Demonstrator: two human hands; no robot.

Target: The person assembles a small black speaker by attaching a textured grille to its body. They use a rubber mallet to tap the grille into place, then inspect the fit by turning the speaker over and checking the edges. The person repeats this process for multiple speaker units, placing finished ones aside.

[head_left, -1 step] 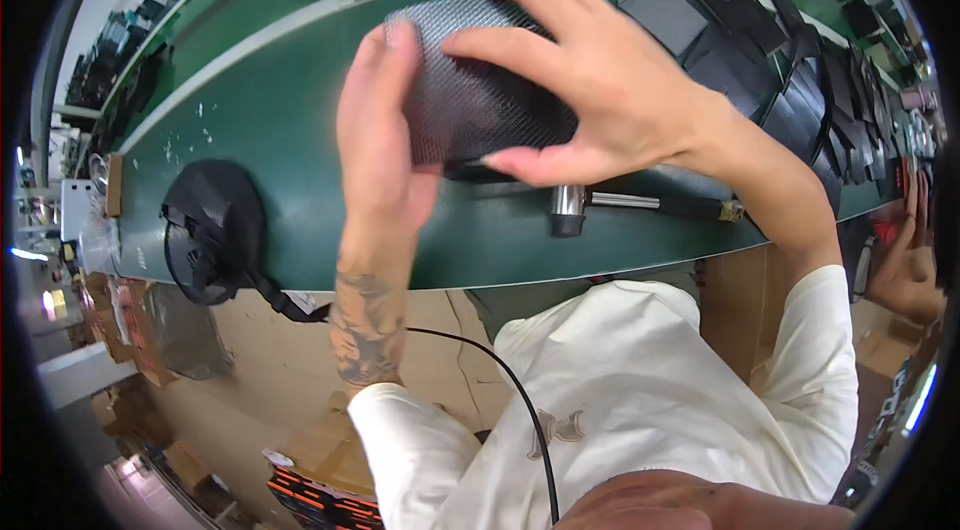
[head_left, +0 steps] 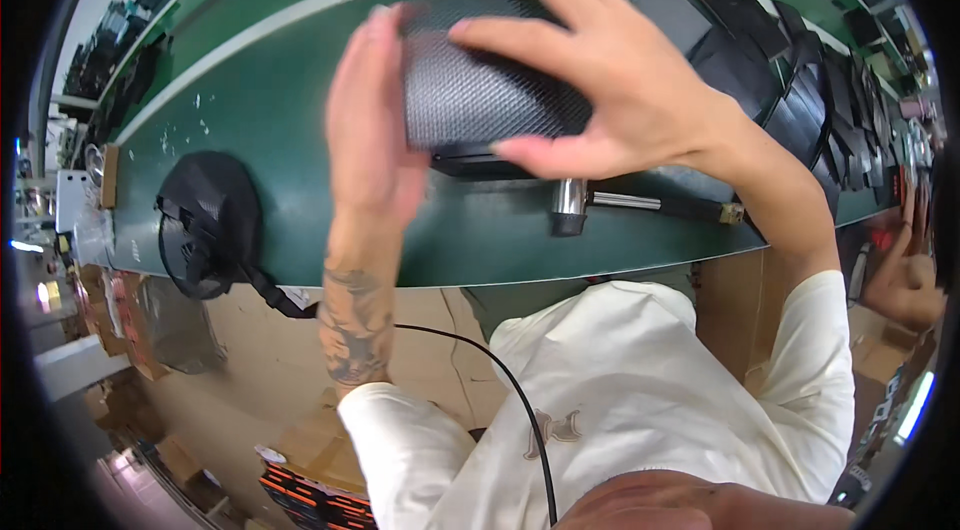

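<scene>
A dark box with a silvery woven-looking mesh face [head_left: 480, 95] is held up over the green table. My right hand [head_left: 620, 80] grips it from the right, fingers spread across its upper side and the thumb along its lower edge. My left hand [head_left: 370, 120], slightly blurred, is stretched flat alongside the box's left end; whether it touches is hard to tell. Just below the box, a hammer [head_left: 640, 202] with a metal head and dark grip lies on the table. The box's far side is hidden.
On the green table [head_left: 300, 110], a black mesh cap-like item with a strap [head_left: 210, 220] lies to the left. Several dark flat panels [head_left: 750, 60] are piled at the right. A black cable [head_left: 500, 370] crosses in front of me. Another person's arm [head_left: 905, 270] shows at far right.
My left hand has come off the mesh face and shifted left, its fingers straightening. The box has tilted slightly, showing more of its dark lower edge. My right hand keeps its grip.
</scene>
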